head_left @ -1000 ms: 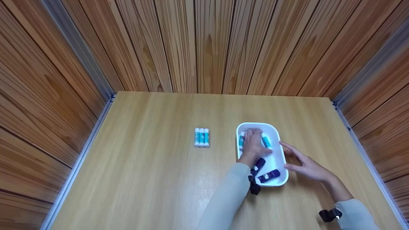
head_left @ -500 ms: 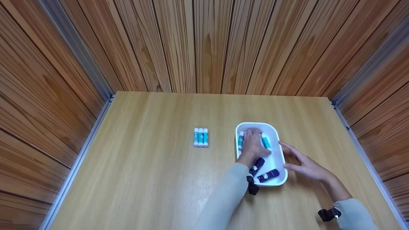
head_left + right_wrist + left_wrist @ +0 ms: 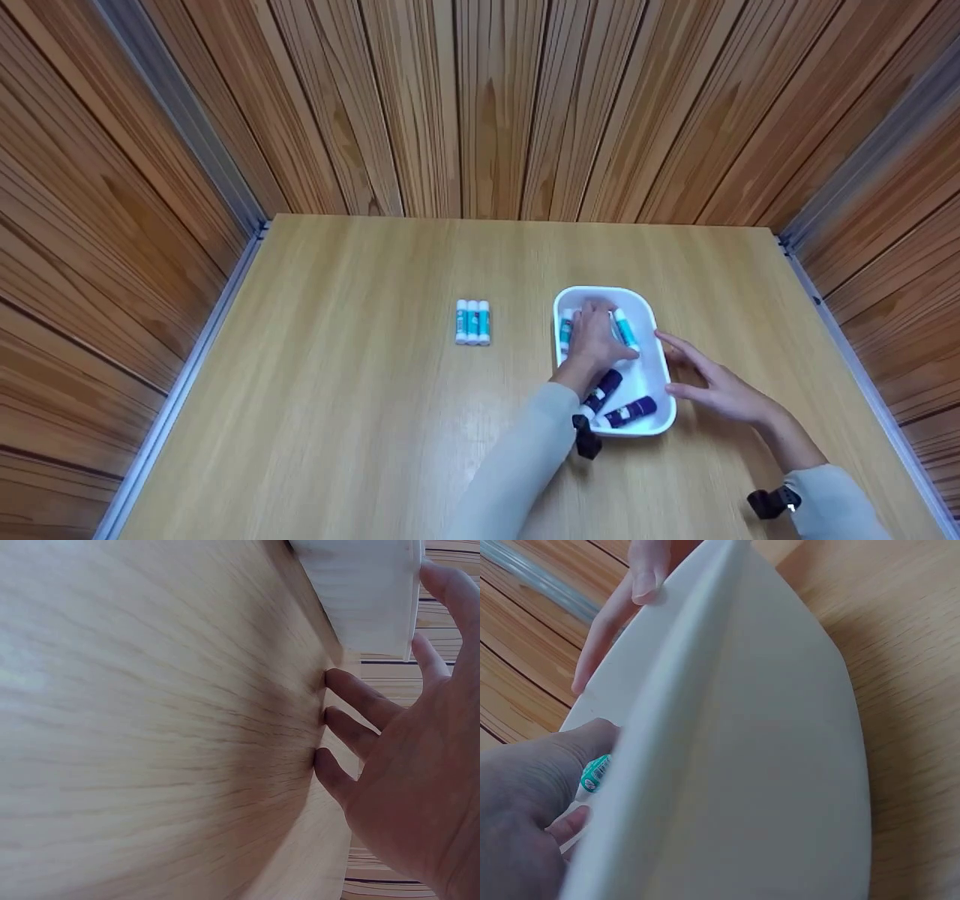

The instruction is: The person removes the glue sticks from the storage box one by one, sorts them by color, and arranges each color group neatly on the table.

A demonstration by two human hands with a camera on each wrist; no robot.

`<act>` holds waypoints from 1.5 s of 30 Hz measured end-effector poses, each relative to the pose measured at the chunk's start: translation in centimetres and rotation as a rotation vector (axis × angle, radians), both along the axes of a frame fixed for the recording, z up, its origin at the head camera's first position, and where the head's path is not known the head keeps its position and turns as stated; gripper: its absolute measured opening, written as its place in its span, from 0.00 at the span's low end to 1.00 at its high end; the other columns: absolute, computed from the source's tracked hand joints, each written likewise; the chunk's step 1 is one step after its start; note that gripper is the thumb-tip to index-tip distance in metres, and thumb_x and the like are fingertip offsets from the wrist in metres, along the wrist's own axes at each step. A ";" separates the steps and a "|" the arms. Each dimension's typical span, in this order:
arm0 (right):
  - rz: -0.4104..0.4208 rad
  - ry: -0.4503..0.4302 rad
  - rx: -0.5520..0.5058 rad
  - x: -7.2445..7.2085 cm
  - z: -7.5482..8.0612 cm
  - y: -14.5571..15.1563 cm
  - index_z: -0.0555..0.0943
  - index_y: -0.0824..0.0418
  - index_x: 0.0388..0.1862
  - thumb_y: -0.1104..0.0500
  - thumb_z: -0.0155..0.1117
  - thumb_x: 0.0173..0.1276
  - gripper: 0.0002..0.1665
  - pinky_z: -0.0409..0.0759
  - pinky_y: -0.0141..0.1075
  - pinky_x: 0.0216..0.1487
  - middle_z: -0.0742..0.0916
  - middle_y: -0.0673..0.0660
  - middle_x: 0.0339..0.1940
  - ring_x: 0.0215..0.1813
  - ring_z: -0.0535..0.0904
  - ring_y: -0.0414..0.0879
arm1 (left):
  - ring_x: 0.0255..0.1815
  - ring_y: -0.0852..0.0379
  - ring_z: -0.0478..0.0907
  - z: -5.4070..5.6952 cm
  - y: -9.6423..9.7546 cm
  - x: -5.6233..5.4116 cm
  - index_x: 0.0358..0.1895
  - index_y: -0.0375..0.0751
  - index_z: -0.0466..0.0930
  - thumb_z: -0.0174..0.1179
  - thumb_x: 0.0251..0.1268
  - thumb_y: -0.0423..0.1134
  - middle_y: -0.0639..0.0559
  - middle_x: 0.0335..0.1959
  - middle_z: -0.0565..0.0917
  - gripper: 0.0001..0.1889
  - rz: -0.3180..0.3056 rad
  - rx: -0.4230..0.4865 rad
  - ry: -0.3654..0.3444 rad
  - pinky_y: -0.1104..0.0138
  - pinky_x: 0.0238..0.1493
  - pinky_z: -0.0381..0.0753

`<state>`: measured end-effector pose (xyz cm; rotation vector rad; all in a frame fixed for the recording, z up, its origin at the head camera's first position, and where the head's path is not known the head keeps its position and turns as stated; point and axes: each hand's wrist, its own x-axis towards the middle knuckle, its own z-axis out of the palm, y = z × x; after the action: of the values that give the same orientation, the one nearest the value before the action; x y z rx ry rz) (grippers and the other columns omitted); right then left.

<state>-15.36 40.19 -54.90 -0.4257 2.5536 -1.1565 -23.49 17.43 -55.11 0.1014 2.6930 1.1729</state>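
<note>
1. Well, my left hand [image 3: 598, 340] reaches down into the white tray [image 3: 642, 377]; its fingertips are hidden, so I cannot tell whether they grip anything.
2. One teal stick [image 3: 565, 328] lies just left of it, a second teal stick [image 3: 625, 330] just right.
3. Two purple sticks [image 3: 632, 412] lie nearer my wrist.
4. My right hand [image 3: 716, 391], fingers apart, touches the tray's rim.
5. Three slim sticks [image 3: 472, 322] lie together on the tabletop [image 3: 352, 360], well left.

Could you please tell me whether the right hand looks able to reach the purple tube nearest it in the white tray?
Probably yes: the right hand is beside the tray's rim, that purple tube lies uncovered, and only the rim stands between them.
</note>
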 end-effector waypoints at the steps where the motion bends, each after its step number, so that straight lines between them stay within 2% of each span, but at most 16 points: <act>1: 0.001 0.001 0.001 0.0 0.0 0.0 0.50 0.49 0.97 0.53 0.65 0.87 0.51 0.60 0.87 0.80 0.73 0.74 0.86 0.87 0.65 0.80 | 0.67 0.58 0.74 0.0 -0.1 0.0 0.73 0.54 0.78 0.91 0.54 0.46 0.57 0.70 0.79 0.42 0.004 0.018 -0.010 0.67 0.77 0.79; 9: 0.015 0.013 -0.006 -0.1 -0.1 -0.1 0.49 0.52 0.97 0.53 0.65 0.87 0.51 0.60 0.87 0.80 0.72 0.75 0.87 0.88 0.64 0.80 | 0.71 0.58 0.77 0.7 -0.7 -0.3 0.73 0.54 0.76 0.89 0.58 0.44 0.58 0.72 0.80 0.41 -0.009 0.070 -0.002 0.63 0.83 0.78; 17: 0.015 0.015 -0.007 -0.1 0.0 0.0 0.49 0.53 0.97 0.54 0.65 0.86 0.51 0.60 0.87 0.80 0.73 0.75 0.86 0.87 0.65 0.80 | 0.69 0.60 0.79 1.9 -1.2 -0.8 0.75 0.54 0.76 0.88 0.60 0.47 0.57 0.69 0.82 0.41 -0.014 0.098 0.011 0.65 0.76 0.83; 21: 0.021 0.012 -0.010 -0.1 -0.1 0.0 0.49 0.51 0.97 0.53 0.65 0.86 0.51 0.61 0.86 0.80 0.73 0.75 0.87 0.87 0.65 0.80 | 0.69 0.60 0.78 2.5 -1.6 -0.8 0.76 0.55 0.75 0.87 0.62 0.48 0.58 0.70 0.81 0.41 -0.022 0.105 0.001 0.63 0.77 0.84; 27: 0.015 0.001 -0.005 0.0 -0.1 0.0 0.48 0.51 0.97 0.53 0.65 0.87 0.51 0.62 0.85 0.80 0.72 0.74 0.87 0.87 0.65 0.80 | 0.69 0.59 0.79 3.1 -2.6 -0.8 0.75 0.52 0.77 0.88 0.60 0.44 0.56 0.70 0.82 0.41 -0.033 0.193 0.005 0.62 0.77 0.83; 34: 0.014 -0.007 0.001 0.0 0.0 0.1 0.48 0.50 0.97 0.52 0.64 0.87 0.51 0.61 0.87 0.79 0.71 0.76 0.88 0.88 0.64 0.81 | 0.72 0.57 0.80 3.8 -4.1 -0.9 0.76 0.55 0.76 0.87 0.61 0.44 0.57 0.71 0.81 0.41 -0.084 0.242 0.006 0.63 0.75 0.85; 41: 0.015 0.002 -0.004 0.1 0.0 0.2 0.47 0.54 0.97 0.51 0.64 0.87 0.52 0.59 0.86 0.80 0.70 0.74 0.89 0.89 0.63 0.80 | 0.74 0.56 0.80 4.0 -5.4 -1.0 0.78 0.55 0.75 0.87 0.62 0.45 0.56 0.73 0.81 0.42 -0.133 0.258 0.000 0.62 0.74 0.86; 45: 0.017 0.004 -0.012 0.1 -0.1 0.1 0.47 0.52 0.97 0.51 0.64 0.87 0.52 0.60 0.85 0.81 0.70 0.74 0.89 0.89 0.63 0.79 | 0.74 0.56 0.80 4.1 -6.2 -1.1 0.78 0.55 0.75 0.86 0.62 0.45 0.55 0.74 0.81 0.42 -0.139 0.269 -0.006 0.61 0.74 0.86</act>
<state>-15.25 40.30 -54.99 -0.4521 2.5429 -1.1661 -24.63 11.28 -51.02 0.3187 2.4623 1.4793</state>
